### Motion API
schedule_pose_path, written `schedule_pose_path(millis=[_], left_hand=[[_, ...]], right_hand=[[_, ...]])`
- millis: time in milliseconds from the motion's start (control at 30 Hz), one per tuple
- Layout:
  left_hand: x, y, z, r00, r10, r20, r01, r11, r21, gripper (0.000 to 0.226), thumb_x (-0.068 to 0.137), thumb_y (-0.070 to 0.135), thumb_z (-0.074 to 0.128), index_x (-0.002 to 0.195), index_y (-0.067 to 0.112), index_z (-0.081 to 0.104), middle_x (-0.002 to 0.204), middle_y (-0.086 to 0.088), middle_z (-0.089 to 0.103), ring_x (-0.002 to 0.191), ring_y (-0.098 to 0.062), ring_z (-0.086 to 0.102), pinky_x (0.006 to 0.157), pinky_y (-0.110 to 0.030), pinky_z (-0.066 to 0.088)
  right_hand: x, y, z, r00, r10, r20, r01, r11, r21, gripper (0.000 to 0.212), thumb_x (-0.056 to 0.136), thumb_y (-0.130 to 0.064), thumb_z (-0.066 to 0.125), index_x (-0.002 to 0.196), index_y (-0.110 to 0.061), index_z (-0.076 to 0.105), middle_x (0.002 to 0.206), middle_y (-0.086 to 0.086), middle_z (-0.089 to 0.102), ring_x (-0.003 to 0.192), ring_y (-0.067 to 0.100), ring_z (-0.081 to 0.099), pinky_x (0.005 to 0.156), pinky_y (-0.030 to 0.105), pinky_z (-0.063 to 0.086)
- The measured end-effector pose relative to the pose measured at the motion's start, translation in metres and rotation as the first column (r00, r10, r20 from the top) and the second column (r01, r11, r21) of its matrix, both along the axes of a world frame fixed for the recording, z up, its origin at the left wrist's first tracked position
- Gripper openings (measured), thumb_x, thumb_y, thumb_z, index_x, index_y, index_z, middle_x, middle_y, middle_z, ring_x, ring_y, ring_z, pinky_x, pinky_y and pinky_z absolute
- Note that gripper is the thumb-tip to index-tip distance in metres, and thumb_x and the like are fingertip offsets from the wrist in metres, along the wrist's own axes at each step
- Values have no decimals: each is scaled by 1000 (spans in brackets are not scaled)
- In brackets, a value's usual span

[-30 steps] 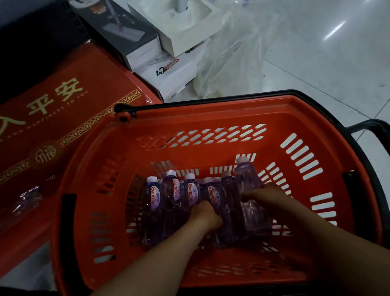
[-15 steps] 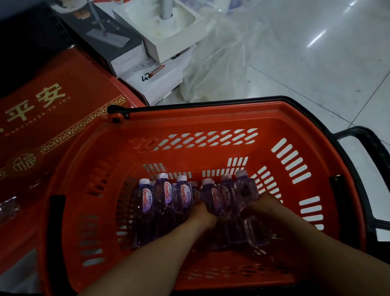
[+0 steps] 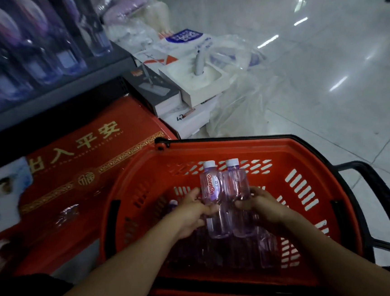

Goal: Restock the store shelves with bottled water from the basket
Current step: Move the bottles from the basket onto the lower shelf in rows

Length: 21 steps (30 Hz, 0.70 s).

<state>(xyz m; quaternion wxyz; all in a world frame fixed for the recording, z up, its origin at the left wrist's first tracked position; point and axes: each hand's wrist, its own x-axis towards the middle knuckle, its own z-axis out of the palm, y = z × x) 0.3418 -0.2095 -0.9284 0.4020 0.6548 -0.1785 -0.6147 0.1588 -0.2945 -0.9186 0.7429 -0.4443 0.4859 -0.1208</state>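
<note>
Two bottles [image 3: 225, 197] lifted above basket [image 3: 310, 185]; left hand [image 3: 192, 213], right hand [image 3: 261, 204] each clasping one

Glossy pale floor tiles [image 3: 324, 70] catch streaks of ceiling light; a dark shelf [image 3: 50, 94] stands left, boxes [image 3: 161, 96] and plastic wrap [image 3: 239, 101] piled alongside.

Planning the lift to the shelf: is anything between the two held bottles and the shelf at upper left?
Nothing visible blocks it. The bottles are above the basket rim; the red box lies lower, below the shelf.
</note>
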Motion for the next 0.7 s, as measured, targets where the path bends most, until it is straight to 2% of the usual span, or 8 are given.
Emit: schedule_pose_path(millis=[67,167,233,333,400,533,600,700], left_hand=[[15,6,35,1000,5,23,-4,998,-60,59,81,-11,68,131,15,52,93,0,70,92,-19,66,88,-42,54],[37,17,90,999,-12,53,20,988,-155,64,80,-8,69,136,14,49,103,-6,72,97,-23,69,102,-51,47],[47,25,127,997,-5,78,22,975,-219,52,82,-10,66,127,16,57,110,-11,70,101,-26,67,103,-52,46],[61,40,172,992,50,119,-11,951,-308,45,82,-13,63,113,20,62,114,-16,66,106,-29,62,106,-56,43],[77,50,192,987,87,135,-31,928,-372,48,81,-16,61,114,18,61,117,-16,66,111,-32,61,108,-57,40],[113,72,223,974,188,128,-107,875,-473,63,71,-18,64,128,8,56,130,-21,61,118,-39,60,104,-53,45],[126,81,237,964,230,132,-130,843,-522,57,75,-22,58,123,8,59,123,-18,64,110,-35,64,98,-48,51],[144,91,254,949,280,146,-152,810,-567,50,82,-23,52,107,19,65,100,-2,74,90,-16,70,84,-33,57]], right_hand=[[11,1,21,994,14,105,-14,1000,-1,42,86,1,61,126,-12,58,115,14,72,105,34,69,81,48,57],[31,6,56,963,78,259,-76,997,-17,43,85,-10,67,126,-17,61,122,16,69,115,40,63,96,66,46],[45,13,83,934,139,329,-114,989,-96,50,81,-16,75,128,-18,59,124,14,68,115,37,64,97,62,48],[70,21,122,888,223,403,-147,966,-212,47,82,-2,72,127,-9,59,121,17,69,112,37,66,95,54,52],[90,23,141,880,220,421,-113,958,-263,51,77,1,73,126,-4,58,118,21,69,109,39,67,94,53,53],[135,28,171,869,169,464,-52,966,-253,52,72,-12,73,122,-3,59,113,19,71,100,34,71,83,48,58],[159,34,184,864,191,466,-78,965,-250,49,76,-15,69,122,-4,59,115,21,69,101,35,69,87,52,56],[192,43,199,848,242,471,-101,947,-305,50,79,-14,70,126,-4,57,118,23,68,106,39,67,94,62,49]])
